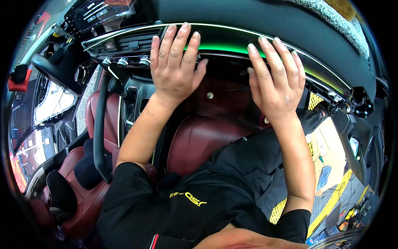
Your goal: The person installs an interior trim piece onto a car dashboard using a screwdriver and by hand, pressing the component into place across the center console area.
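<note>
My left hand (pixel 174 70) has its fingers apart, its fingertips at the upper edge of the glossy dashboard trim (pixel 224 47), over the right end of the air vent (pixel 132 41). My right hand (pixel 276 81) is farther right on that trim, fingers spread and tips at its upper edge. Neither hand grips anything. A green light strip glows along the trim between and beside them. Below the vent sit round silver knobs (pixel 122 62). The padded dark dashboard top (pixel 257 20) lies just above my fingertips.
Maroon leather seats (pixel 195 137) fill the cabin, with the steering wheel (pixel 58 70) and a screen (pixel 99 14) at left. A fluffy grey cloth (pixel 344 23) lies on the dashboard. Through the open right doorway are cardboard (pixel 333 149) and yellow-marked floor; the door panel (pixel 373 149) stands at far right.
</note>
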Available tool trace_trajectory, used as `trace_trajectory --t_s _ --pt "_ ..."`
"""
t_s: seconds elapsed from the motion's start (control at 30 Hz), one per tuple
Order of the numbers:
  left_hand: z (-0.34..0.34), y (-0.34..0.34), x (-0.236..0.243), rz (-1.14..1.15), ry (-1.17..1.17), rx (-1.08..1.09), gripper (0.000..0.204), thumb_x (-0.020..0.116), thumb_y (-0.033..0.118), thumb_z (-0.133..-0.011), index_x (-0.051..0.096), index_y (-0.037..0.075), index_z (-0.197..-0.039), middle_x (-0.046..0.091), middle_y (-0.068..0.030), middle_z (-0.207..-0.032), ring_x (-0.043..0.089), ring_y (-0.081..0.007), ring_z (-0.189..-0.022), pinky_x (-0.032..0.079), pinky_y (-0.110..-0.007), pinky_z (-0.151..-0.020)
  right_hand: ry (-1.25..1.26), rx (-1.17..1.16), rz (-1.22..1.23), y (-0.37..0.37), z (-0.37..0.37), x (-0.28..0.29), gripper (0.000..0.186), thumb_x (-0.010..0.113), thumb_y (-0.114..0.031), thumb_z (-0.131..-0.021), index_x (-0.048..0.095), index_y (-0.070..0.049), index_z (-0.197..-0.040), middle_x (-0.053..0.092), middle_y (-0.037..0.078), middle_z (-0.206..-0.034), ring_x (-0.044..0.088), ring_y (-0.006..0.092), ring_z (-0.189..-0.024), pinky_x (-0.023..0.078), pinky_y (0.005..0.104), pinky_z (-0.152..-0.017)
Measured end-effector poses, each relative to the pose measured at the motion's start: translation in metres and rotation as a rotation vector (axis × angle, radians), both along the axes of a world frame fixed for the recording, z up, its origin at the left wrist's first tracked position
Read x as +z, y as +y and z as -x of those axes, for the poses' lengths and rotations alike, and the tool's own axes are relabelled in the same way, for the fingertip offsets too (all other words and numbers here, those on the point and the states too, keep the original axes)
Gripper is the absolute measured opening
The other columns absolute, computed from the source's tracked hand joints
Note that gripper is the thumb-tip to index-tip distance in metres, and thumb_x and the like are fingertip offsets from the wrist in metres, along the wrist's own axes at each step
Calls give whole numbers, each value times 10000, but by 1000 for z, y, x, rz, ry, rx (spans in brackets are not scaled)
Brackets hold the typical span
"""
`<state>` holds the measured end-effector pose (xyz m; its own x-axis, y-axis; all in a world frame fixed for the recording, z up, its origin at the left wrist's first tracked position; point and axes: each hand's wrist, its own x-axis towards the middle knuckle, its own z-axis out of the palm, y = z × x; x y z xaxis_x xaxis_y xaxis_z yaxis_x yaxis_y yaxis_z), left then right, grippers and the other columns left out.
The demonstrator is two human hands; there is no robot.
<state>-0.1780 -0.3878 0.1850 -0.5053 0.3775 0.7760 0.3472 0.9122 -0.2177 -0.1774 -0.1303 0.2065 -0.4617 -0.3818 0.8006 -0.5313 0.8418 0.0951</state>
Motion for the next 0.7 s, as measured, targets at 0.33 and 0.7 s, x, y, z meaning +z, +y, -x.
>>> trace_trajectory --t_s 0.33,0.7 --pt "-1 3 11 33 -25 45 690 790 347 -889 570 89 -1490 562 -135 -1539 503 -342 -1454 263 -525 -1250 37 -74 -34 9 4 -13 398 633 -200 -961 726 -284 -1338 672 -38 -1432 598 176 -1357 363 435 -1188" --pt "0 -1 16 33 -34 12 654 801 295 -875 604 89 -1462 586 -109 -1484 540 -314 -1413 320 -512 -1228 15 -162 -22 3 2 -21 443 636 -276 -995 645 -282 -1438 627 -67 -1496 570 157 -1395 324 426 -1222"
